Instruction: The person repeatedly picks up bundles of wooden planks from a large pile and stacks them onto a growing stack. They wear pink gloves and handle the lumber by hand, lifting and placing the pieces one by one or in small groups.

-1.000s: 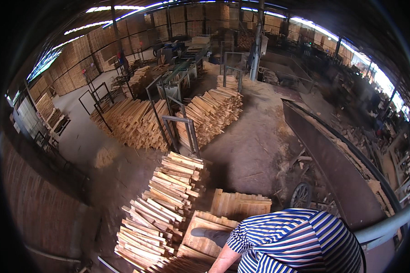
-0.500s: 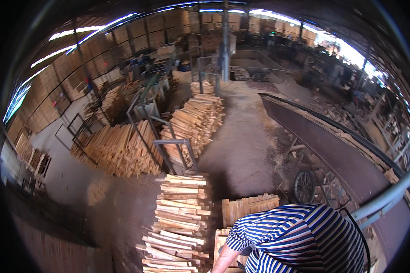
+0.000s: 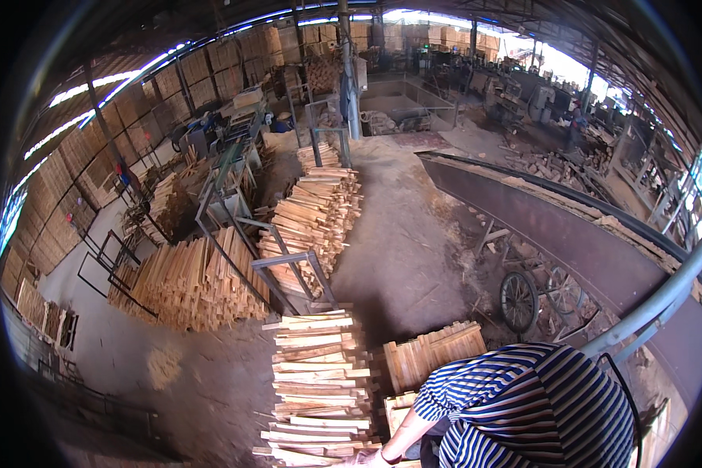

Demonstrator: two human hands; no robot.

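Observation:
Neither my left hand nor my right hand shows in the head view. At the lower right, a person in a striped shirt (image 3: 522,398) bends forward, with the head out of sight. That person's bare arm (image 3: 409,433) reaches down to the left, and the hand (image 3: 374,458) is at the near end of a long stack of pale wooden strips (image 3: 320,382). The frame's lower edge cuts off this hand, so its grip is hidden. Just beyond the bent person, a bundle of short wooden boards (image 3: 437,355) lies beside the stack.
More wood stacks (image 3: 199,281) stand farther off at the left, between metal frames (image 3: 288,265). A long dark conveyor trough (image 3: 554,234) crosses the right side, with a spoked wheel (image 3: 519,302) below it. A blue-grey pipe (image 3: 647,300) juts in at the right. A post (image 3: 348,78) rises beyond.
The view has swung slightly to the right, so distant things sit farther left. The bent person's hand now shows at the stack's near end, whereas before it was mostly cut off.

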